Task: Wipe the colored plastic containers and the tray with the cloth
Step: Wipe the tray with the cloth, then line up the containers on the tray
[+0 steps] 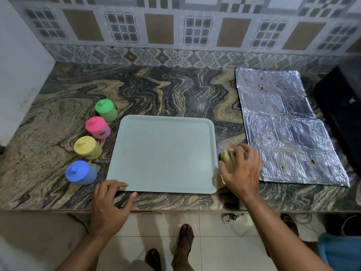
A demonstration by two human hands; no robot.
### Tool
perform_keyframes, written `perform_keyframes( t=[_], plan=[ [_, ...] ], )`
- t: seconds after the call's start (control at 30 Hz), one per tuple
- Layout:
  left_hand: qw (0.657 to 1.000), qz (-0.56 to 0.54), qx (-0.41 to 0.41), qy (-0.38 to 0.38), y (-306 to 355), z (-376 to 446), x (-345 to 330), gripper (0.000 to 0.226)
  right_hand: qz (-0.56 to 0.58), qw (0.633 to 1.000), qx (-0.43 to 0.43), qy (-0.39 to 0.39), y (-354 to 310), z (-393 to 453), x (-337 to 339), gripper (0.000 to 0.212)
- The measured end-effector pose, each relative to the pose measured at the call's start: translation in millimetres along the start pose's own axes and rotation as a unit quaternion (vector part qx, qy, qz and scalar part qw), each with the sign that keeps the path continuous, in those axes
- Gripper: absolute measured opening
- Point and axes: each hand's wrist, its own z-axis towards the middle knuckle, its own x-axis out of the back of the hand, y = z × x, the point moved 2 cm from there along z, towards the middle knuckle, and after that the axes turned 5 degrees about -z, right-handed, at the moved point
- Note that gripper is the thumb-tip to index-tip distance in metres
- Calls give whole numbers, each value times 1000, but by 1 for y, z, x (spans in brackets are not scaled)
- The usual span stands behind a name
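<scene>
At six o'clock on the swirled marble counter (175, 90): pale green rectangular plastic tray (166, 153), bare. Left hand (109, 208) splayed, fingertips steadying its near-left corner. Right hand (242, 173) clutching crumpled beige cloth (226, 159) at three o'clock, off the rim. At nine o'clock, apart from the tray: lidded plastic containers, green (106, 110), pink (97, 127), yellow (87, 148), blue (81, 172). Wiped or not: cannot tell.

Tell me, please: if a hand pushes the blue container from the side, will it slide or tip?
The blue container looks like light plastic, so it probably slides easily on the polished stone counter. It is short and wide, so tipping seems unlikely.
</scene>
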Motion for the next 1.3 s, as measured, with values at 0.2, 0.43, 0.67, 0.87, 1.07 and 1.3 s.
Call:
perform_keyframes(
  t=[0.2, 0.43, 0.67, 0.87, 1.07, 1.3],
  plan=[
    [990, 18, 44, 132, 13, 10, 41, 41, 93, 989, 112, 25, -90, 4, -11, 52],
    [976, 77, 125, 160, -34, 39, 77, 75, 176, 941, 275, -83, -262, 2, -49, 49],
    [990, 40, 113, 68, -81, 47, 88, 75, 208, 900, 318, -213, -363, -2, -97, 72],
    [990, -32, 128, 46, -92, 54, 102, 68, 228, 904, 296, -210, -376, -10, -117, 65],
    [992, -75, 93, 33, -75, 86, 104, 69, 272, 926, 234, -119, -343, -5, -92, 51],
    [994, -103, 7, -36, -14, 158, 46, 72, 250, 965, 64, -43, -223, 29, -53, 55]
  ],
)
